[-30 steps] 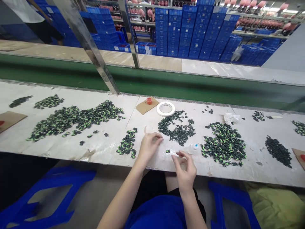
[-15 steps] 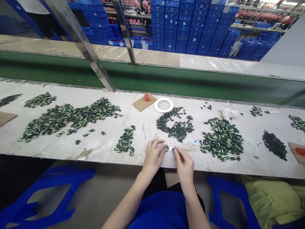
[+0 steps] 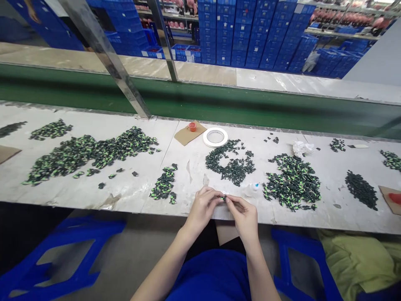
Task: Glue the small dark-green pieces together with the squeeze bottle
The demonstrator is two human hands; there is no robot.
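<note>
My left hand (image 3: 203, 205) pinches a small black-and-green piece (image 3: 223, 198) above the front edge of the white table. Against the same spot, my right hand (image 3: 245, 214) closes its thumb and forefinger on a tiny dark piece, mostly hidden by the fingertips. The two pieces meet or nearly meet between my hands. Just right of my right hand lies a small white bottle with a blue tip (image 3: 253, 189). Beyond my hands spreads a pile of small dark pieces (image 3: 232, 169). Black-and-green pieces lie in a small pile (image 3: 163, 182) to the left and a larger pile (image 3: 291, 182) to the right.
A roll of white tape (image 3: 205, 138) and a red cup (image 3: 192, 126) on cardboard (image 3: 181, 137) stand at the back. A metal post (image 3: 125, 83) rises at the table's far edge, before a green belt (image 3: 200, 98). Blue stools (image 3: 59, 251) flank me.
My hands have come together, and the small pieces that were apart are now at each other. In the background, a person behind the post has shifted.
</note>
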